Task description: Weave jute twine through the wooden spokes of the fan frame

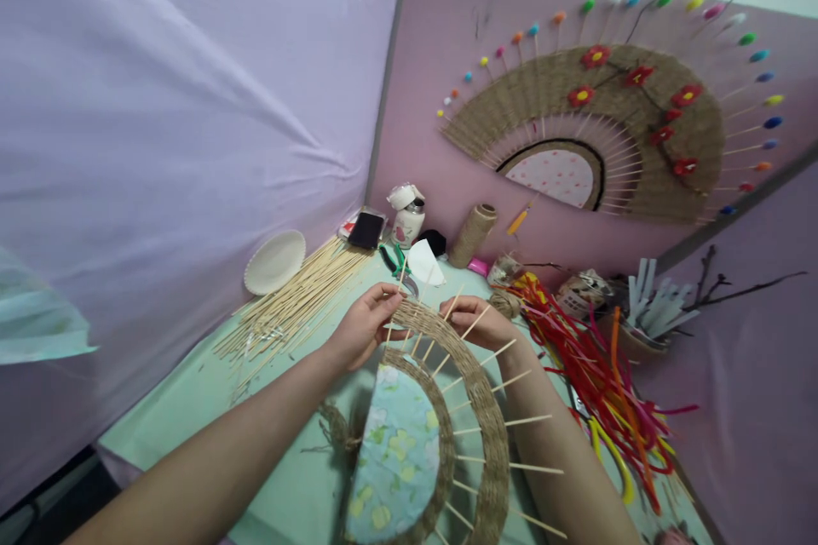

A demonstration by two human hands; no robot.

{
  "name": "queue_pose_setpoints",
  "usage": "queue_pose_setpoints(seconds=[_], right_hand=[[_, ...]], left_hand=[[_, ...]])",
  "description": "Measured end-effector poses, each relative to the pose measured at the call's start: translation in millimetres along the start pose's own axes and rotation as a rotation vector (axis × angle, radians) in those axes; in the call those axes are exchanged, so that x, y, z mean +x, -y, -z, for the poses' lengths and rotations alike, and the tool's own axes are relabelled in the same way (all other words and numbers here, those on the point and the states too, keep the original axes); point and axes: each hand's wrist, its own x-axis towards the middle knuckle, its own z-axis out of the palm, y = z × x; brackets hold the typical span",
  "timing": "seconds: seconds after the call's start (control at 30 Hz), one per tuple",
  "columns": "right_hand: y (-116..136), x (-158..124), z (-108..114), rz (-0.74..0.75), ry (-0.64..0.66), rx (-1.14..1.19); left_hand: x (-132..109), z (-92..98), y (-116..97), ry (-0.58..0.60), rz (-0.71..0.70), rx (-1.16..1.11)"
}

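A half-round woven fan (486, 434) lies on the green table in front of me. It has a floral fabric centre (396, 451), a band of brown twine weaving and wooden sticks fanning outward. My left hand (363, 325) pinches the far end of the weave, fingers closed round sticks and twine. My right hand (476, 319) grips the weave just beside it, fingers curled among the sticks. A loose tail of twine (336, 434) trails off the fan's near left side.
A bundle of bamboo sticks (300, 298) and a paper plate (274, 262) lie at the left. A twine spool (471, 234), jar (406, 220), green pliers (391, 259) and red pipe cleaners (594, 366) crowd the back and right. A finished fan (594, 128) hangs on the pink wall.
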Motion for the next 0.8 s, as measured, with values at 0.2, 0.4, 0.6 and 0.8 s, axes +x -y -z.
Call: queue_pose_setpoints(seconds=[0.2, 0.4, 0.6, 0.8], right_hand=[[5.4, -4.7, 5.3, -0.005, 0.026, -0.086], [10.2, -6.7, 8.6, -0.011, -0.029, -0.26], [22.2, -9.6, 2.0, 0.008, -0.075, -0.39], [30.1, -15.5, 5.3, 0.002, -0.066, -0.462]], left_hand=[[-0.9, -4.0, -0.4, -0.12, -0.097, 0.212], [2.9, -3.5, -7.7, -0.155, 0.055, 0.043], [30.9, -4.1, -24.8, 0.041, 0.39, 0.183], [63.4, -10.4, -48.2, 0.413, 0.575, 0.378]])
